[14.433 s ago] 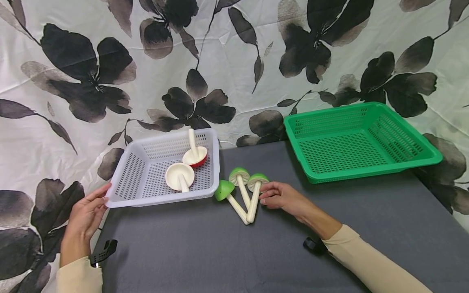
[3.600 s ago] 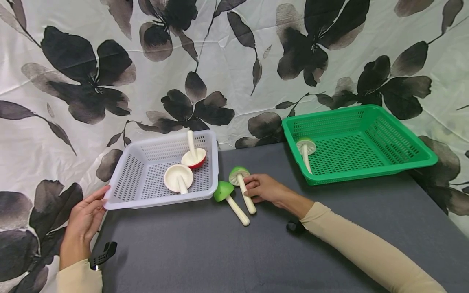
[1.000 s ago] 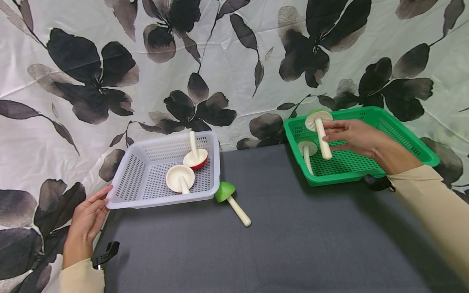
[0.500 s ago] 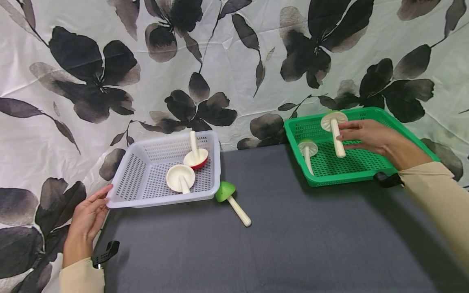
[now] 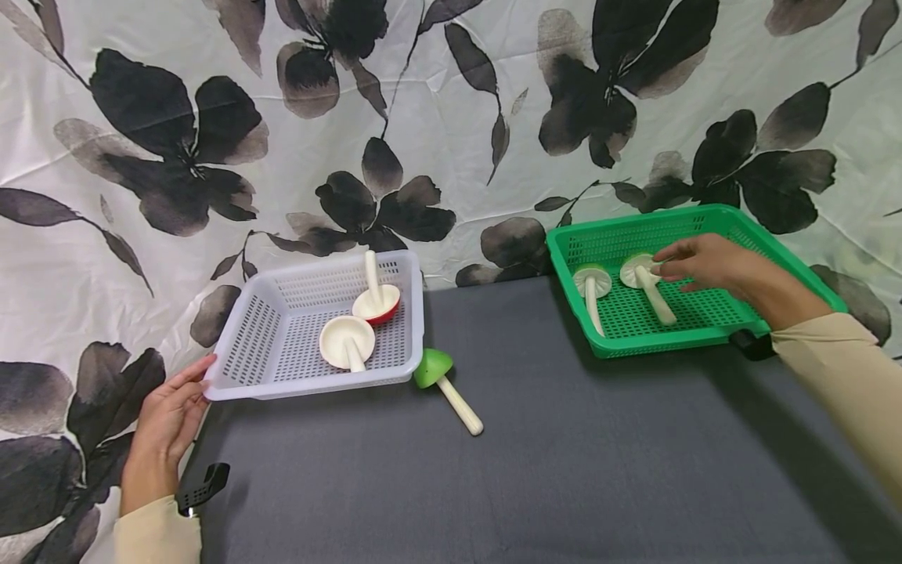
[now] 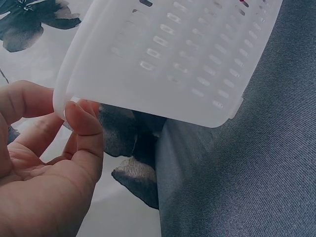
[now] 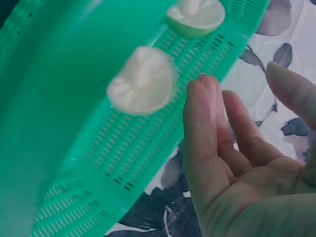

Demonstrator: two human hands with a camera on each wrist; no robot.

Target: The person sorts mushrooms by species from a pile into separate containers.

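My left hand [image 5: 167, 427] pinches the near left corner of the white plastic basket [image 5: 296, 387] between thumb and fingers; the left wrist view shows the thumb at the basket's rim [image 6: 60, 94]. Over the green basket [image 5: 676, 341] my right hand [image 5: 719, 270] has its fingers apart and holds nothing. Just beside its fingertips a green-capped toy mushroom [image 5: 655, 294] lies tilted in that basket, its pale underside showing in the right wrist view. Another green-capped mushroom [image 5: 593, 298] rests at the basket's left end.
A third green-capped mushroom [image 5: 451, 392] lies on the grey table [image 5: 493, 493], its cap by the white basket's near right corner. Two mushrooms sit in the white basket, a red-capped one [image 5: 377, 301] and one showing its underside [image 5: 347, 343]. Floral cloth [image 5: 458, 94] hangs behind.
Two green-capped mushrooms went from the table into the green basket. Within the last half second the right hand let go of the second one, which dropped lower. The left hand stayed at the white basket.
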